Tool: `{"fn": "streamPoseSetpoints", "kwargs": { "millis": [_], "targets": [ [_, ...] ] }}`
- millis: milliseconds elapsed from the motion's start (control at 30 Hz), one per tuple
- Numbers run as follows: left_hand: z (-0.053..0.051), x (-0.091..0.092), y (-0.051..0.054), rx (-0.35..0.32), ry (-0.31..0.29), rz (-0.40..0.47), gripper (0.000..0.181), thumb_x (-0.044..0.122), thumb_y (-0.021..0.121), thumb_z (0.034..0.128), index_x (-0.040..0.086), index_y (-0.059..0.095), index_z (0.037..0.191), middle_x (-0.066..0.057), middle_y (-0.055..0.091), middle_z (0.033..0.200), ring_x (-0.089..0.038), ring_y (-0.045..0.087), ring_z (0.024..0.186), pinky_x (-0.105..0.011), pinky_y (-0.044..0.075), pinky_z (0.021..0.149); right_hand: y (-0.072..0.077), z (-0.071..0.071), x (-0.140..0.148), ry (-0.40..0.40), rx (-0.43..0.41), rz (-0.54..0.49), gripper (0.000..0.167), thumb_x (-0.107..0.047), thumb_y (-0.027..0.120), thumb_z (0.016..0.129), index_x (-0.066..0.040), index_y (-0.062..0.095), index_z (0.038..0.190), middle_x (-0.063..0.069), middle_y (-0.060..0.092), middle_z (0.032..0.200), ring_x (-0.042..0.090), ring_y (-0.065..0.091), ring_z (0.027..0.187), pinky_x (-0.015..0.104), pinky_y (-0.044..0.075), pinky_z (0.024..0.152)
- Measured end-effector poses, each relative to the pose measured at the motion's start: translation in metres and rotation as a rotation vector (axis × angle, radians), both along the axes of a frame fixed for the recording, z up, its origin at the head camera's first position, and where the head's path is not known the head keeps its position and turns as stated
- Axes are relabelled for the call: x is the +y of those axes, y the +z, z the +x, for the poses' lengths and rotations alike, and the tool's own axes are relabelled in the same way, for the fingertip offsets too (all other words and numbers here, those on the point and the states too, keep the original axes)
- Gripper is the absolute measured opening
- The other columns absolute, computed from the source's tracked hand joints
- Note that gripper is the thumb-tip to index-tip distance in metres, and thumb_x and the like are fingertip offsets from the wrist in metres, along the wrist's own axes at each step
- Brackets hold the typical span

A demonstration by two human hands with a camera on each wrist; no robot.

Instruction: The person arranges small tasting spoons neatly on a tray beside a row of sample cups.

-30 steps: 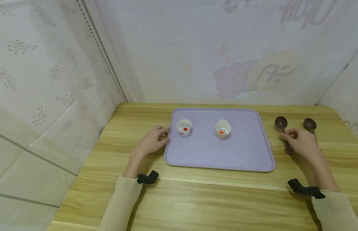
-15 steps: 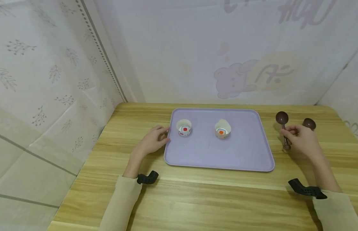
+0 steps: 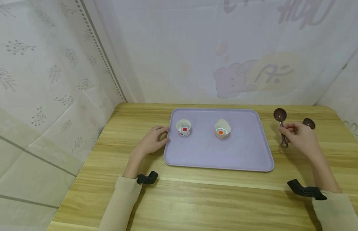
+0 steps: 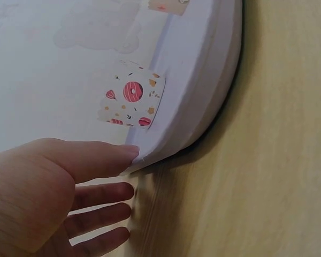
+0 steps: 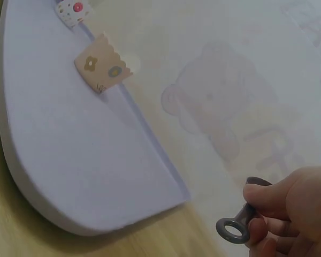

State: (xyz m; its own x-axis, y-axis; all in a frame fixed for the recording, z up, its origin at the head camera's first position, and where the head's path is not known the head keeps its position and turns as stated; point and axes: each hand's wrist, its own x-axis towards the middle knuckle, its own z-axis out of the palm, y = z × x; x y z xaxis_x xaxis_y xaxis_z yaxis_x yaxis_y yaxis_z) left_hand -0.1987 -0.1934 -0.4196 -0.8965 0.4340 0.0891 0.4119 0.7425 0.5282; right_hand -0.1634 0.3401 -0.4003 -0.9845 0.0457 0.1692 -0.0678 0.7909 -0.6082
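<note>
Off the tray's right side, my right hand (image 3: 303, 139) pinches the handle of a dark brown measuring spoon (image 3: 280, 115), its round bowl pointing away from me. In the right wrist view the handle's ring end (image 5: 233, 231) sticks out below the thumb. A second brown spoon (image 3: 309, 123) lies just beyond the right hand, its handle hidden. My left hand (image 3: 151, 141) rests at the left edge of a lilac tray (image 3: 207, 157), the thumb against the rim and the fingers loosely extended. On the tray stand a white patterned paper cup (image 3: 183, 132) and a beige one (image 3: 222, 134).
Inside the white cup shows a red square mark (image 3: 185, 129), and inside the beige cup an orange one (image 3: 220, 132). The tray lies on a wood-grain table (image 3: 213, 205). Pale printed cloth (image 3: 167, 57) hangs behind and to the left.
My right hand has picked the spoon up off the table; it has risen slightly and its bowl has moved away from me. The left hand and the tray have stayed put.
</note>
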Motion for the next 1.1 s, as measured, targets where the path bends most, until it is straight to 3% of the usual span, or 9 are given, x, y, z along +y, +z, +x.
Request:
{"fn": "streamPoseSetpoints", "kwargs": {
  "millis": [233, 533, 900, 1100],
  "targets": [
    [0.000, 0.001, 0.001, -0.001, -0.003, 0.001, 0.053, 0.016, 0.068, 0.0966, -0.003, 0.053, 0.143, -0.022, 0.058, 0.135, -0.039, 0.052, 0.128, -0.052, 0.041, 0.110, 0.005, 0.001, -0.008, 0.000, 0.011, -0.042, 0.042, -0.035, 0.064, 0.100, 0.006, 0.065, 0.109, 0.014, 0.069, 0.082, 0.007, 0.060, 0.058, 0.022, 0.043, 0.046],
    [-0.001, -0.001, -0.001, -0.002, -0.007, -0.003, 0.053, 0.017, 0.068, 0.0972, -0.003, 0.053, 0.144, -0.022, 0.057, 0.136, -0.039, 0.051, 0.128, -0.052, 0.041, 0.110, 0.011, 0.004, -0.017, -0.011, 0.028, -0.071, 0.043, -0.040, 0.065, 0.098, 0.002, 0.066, 0.110, 0.002, 0.069, 0.073, 0.012, 0.063, 0.058, 0.025, 0.041, 0.046],
    [0.001, -0.001, -0.001, -0.016, 0.000, -0.015, 0.053, 0.018, 0.066, 0.0984, -0.002, 0.051, 0.145, -0.022, 0.054, 0.140, -0.040, 0.048, 0.132, -0.053, 0.038, 0.113, 0.021, 0.007, -0.033, 0.030, 0.020, -0.131, 0.038, -0.032, 0.067, 0.099, 0.004, 0.065, 0.111, -0.001, 0.070, 0.075, 0.008, 0.063, 0.059, 0.021, 0.045, 0.046],
    [0.000, -0.002, -0.001, -0.022, 0.001, -0.011, 0.054, 0.019, 0.066, 0.0985, -0.001, 0.051, 0.146, -0.021, 0.054, 0.142, -0.040, 0.047, 0.133, -0.053, 0.036, 0.114, 0.027, 0.007, -0.040, 0.017, 0.033, -0.116, 0.043, -0.040, 0.065, 0.098, 0.001, 0.066, 0.111, 0.003, 0.070, 0.077, 0.012, 0.064, 0.061, 0.022, 0.047, 0.049]
  ]
}}
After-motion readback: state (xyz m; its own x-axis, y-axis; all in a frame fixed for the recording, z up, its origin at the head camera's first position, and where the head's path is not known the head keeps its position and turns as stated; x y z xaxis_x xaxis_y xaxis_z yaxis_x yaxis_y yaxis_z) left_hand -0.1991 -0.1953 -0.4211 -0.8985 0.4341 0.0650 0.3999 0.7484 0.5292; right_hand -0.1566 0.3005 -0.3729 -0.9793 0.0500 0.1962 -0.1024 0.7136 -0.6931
